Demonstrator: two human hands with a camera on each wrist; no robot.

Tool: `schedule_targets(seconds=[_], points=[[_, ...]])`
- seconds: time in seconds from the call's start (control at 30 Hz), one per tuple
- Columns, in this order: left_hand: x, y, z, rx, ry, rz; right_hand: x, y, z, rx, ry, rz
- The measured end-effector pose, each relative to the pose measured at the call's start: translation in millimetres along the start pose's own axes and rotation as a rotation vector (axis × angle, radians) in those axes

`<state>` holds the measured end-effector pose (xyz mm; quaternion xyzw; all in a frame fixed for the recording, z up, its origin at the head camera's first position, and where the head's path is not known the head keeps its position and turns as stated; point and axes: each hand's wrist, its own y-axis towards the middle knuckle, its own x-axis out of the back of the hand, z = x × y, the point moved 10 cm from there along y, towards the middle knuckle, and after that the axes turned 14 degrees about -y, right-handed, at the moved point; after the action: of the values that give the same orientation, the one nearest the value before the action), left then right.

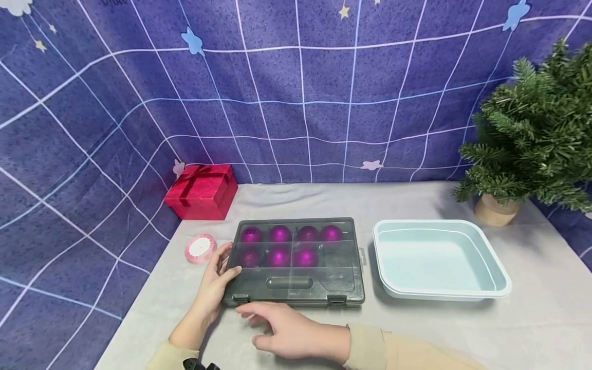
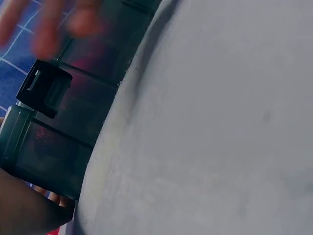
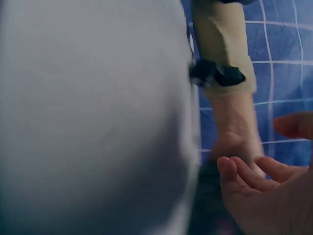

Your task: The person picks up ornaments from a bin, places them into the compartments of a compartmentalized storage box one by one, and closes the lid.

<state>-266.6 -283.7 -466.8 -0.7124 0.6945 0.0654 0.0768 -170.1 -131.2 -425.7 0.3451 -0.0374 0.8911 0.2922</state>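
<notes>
A dark see-through plastic storage case (image 1: 296, 285) lies flat on the table, its lid down. Several shiny purple balls (image 1: 279, 257) show through the lid in two rows. My left hand (image 1: 215, 282) holds the case by its left end, thumb on the lid's edge and fingers at the side. In front of the case's near edge hovers my right hand (image 1: 289, 329), fingers loosely bent with nothing between them. It is close to the left latch (image 1: 241, 298); a second latch (image 1: 336, 299) sits further right. The left wrist view shows a black latch (image 2: 45, 88) up close.
Right of the case stands a pale blue plastic tub (image 1: 441, 295). A small artificial fir tree (image 1: 532, 133) on a wooden base is at the back right. At the back left sits a red gift box (image 1: 203, 190), with a pink ribbon roll (image 1: 201, 248) in front of it.
</notes>
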Motion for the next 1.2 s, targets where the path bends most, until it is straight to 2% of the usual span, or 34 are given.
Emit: schedule_targets(seconds=[0.07, 0.13, 0.2, 0.3, 0.43, 0.53, 0.83, 1.2], points=[[0.3, 1.2, 1.5, 0.021, -0.010, 0.006, 12, 2.9, 18, 0.105, -0.372, -0.055], [0.2, 2.6, 2.8, 0.041, -0.017, 0.015, 21, 6.6, 31, 0.167, -0.667, -0.120], [-0.3, 3.7, 3.0, 0.057, -0.018, 0.025, 25, 12.6, 34, 0.164, -0.849, -0.150], [-1.0, 5.8, 2.9, 0.070, -0.011, 0.038, 29, 24.7, 21, 0.059, -0.977, -0.117], [-1.9, 8.2, 2.3, 0.073, 0.004, 0.044, 28, 38.5, -7, -0.114, -1.033, -0.024], [-2.5, 8.5, 1.8, 0.076, 0.004, 0.043, 28, 45.6, -19, -0.176, -1.054, -0.002], [-3.4, 5.4, 2.1, 0.070, -0.052, 0.051, 24, 54.3, -26, -0.218, -1.035, -0.025], [0.5, 3.0, 4.5, 0.062, -0.042, 0.037, 23, 54.6, -26, -0.232, -0.973, -0.037]])
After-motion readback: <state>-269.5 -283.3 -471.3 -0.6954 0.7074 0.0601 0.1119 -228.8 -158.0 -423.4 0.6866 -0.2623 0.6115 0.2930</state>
